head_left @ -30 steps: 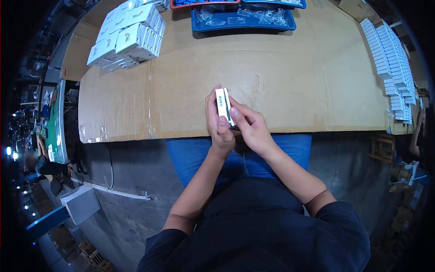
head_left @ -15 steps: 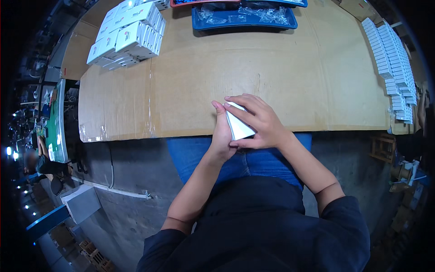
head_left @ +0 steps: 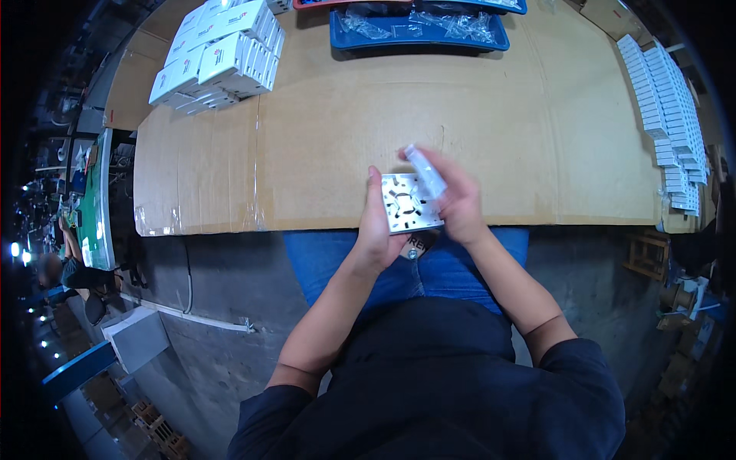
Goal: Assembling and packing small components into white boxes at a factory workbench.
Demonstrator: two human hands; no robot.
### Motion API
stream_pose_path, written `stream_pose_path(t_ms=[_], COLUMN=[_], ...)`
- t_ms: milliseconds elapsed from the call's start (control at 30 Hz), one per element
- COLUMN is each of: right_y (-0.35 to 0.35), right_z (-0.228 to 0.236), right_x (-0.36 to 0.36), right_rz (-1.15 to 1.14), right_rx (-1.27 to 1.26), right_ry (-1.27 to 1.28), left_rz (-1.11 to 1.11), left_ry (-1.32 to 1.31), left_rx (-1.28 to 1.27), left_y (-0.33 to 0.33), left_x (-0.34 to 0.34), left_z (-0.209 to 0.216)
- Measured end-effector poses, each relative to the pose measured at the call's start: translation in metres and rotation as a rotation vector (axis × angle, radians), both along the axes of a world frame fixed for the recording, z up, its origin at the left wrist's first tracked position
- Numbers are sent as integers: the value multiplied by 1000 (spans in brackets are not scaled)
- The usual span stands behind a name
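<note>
Head view shows two bare hands of a person near the front edge of the desk [head_left: 345, 134], which is covered with brown cardboard. The left hand [head_left: 374, 234] has its grip closed around a square white plate [head_left: 402, 205], with the thumb along its left side. The plate shows many dark slots and lies tilted in this hand, just over the desk edge; I cannot tell whether it touches the desk. The right hand [head_left: 460, 198] is grasping a narrow whitish piece [head_left: 425, 172], which is blurred and overlaps the upper right corner of the plate. On the far left of the desk there is a pile of white boxes [head_left: 222, 61]. At the far middle stands a blue tray [head_left: 422, 47] with clear plastic packets [head_left: 468, 27] inside. On the right side, many thin white boxes [head_left: 665, 115] are stacked in columns.
</note>
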State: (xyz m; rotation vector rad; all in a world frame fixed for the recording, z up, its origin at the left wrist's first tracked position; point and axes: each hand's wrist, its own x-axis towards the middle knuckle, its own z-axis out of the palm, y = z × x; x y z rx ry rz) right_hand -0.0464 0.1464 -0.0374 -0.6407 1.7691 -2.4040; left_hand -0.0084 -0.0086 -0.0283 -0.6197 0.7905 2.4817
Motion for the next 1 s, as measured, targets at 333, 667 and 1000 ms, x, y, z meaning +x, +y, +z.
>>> stream_pose_path(t_ms=[333, 667, 1000], right_y=[63, 85, 55], right_z=[8, 17, 1], right_x=[-52, 3, -48], right_rz=[-417, -156, -305], right_rx=[778, 1029, 1086], right_ry=[321, 432, 425], left_rz=[292, -354, -392], left_ry=[657, 964, 976], left_rx=[-763, -1810, -1798], left_y=[-35, -83, -62], left_x=[-28, 10, -40], left_z=[-22, 5, -12])
